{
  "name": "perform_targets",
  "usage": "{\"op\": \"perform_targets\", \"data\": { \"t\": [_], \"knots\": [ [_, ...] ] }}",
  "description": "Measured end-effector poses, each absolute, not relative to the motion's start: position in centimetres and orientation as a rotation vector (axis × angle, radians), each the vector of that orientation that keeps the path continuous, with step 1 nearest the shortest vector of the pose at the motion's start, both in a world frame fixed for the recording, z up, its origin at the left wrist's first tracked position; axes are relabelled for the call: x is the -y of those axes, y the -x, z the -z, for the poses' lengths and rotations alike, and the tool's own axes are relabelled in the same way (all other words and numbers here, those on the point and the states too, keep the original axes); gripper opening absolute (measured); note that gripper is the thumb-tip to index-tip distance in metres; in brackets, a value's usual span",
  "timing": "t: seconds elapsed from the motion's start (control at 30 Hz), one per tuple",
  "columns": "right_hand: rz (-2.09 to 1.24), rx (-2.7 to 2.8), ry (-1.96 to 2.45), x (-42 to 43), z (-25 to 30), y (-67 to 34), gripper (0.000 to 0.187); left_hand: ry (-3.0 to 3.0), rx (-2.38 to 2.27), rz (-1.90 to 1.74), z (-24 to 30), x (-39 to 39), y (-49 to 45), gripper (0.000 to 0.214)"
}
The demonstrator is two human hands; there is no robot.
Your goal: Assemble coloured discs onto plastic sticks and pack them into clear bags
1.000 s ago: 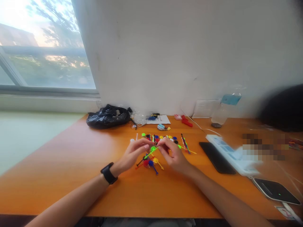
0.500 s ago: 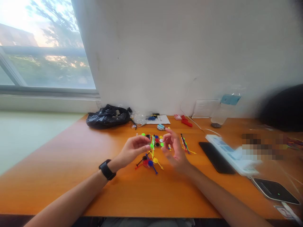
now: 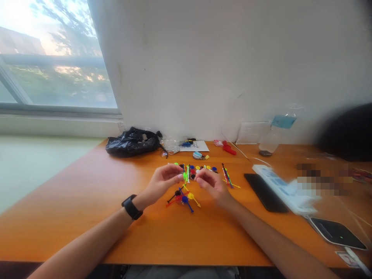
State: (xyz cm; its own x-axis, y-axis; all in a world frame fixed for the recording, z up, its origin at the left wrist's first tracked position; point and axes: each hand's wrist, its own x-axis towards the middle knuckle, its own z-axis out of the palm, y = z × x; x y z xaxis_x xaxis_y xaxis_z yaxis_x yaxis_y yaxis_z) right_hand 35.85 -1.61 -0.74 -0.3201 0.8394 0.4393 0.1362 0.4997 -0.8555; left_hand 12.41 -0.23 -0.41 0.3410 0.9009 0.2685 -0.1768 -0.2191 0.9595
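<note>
In my left hand (image 3: 167, 179), thumb and fingers pinch a bright green plastic arrow spinner (image 3: 185, 176), held above the table. My right hand (image 3: 211, 184) is a short way to its right, fingertips pressed together; whatever they hold, if anything, is too small to make out. Just below the hands lie several arrow spinners with round discs, including a blue spinner (image 3: 185, 200), a yellow spinner (image 3: 191, 197) and a black spinner (image 3: 177, 193). Behind the hands, partly hidden by them, are rows of coloured round discs, such as a yellow disc (image 3: 208, 167).
Loose coloured arrows (image 3: 227, 177) lie right of my right hand. Further right are a black phone (image 3: 266, 193), a white power strip (image 3: 283, 190) and another device (image 3: 338, 233). Along the wall sit a black plastic bag (image 3: 132, 142), a tape measure (image 3: 197, 155) and a red object (image 3: 229, 148).
My right hand has come down and its spread fingers have closed together near the green spinner. The green spinner has turned, its long arrow no longer pointing down toward me. My left hand barely moved.
</note>
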Motion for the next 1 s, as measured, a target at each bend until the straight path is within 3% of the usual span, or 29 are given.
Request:
{"op": "perform_targets", "data": {
  "t": [0.2, 0.77, 1.0],
  "knots": [
    [-0.771, 1.794, 0.866, 2.4, 0.9, -34.9, 0.015, -1.445, -0.682, -1.130, 0.8, 0.1, -12.5, 0.032],
    [-0.704, 1.905, 0.897, 2.1, 1.9, -35.0, 0.018, -1.456, -0.619, -1.088, 2.1, -0.3, -12.6, 0.033],
    [-0.478, 1.967, 0.851, 1.8, 1.8, -34.9, 0.011, -1.457, -0.616, -1.069, 1.5, 0.3, -12.9, 0.032]
  ]
}}
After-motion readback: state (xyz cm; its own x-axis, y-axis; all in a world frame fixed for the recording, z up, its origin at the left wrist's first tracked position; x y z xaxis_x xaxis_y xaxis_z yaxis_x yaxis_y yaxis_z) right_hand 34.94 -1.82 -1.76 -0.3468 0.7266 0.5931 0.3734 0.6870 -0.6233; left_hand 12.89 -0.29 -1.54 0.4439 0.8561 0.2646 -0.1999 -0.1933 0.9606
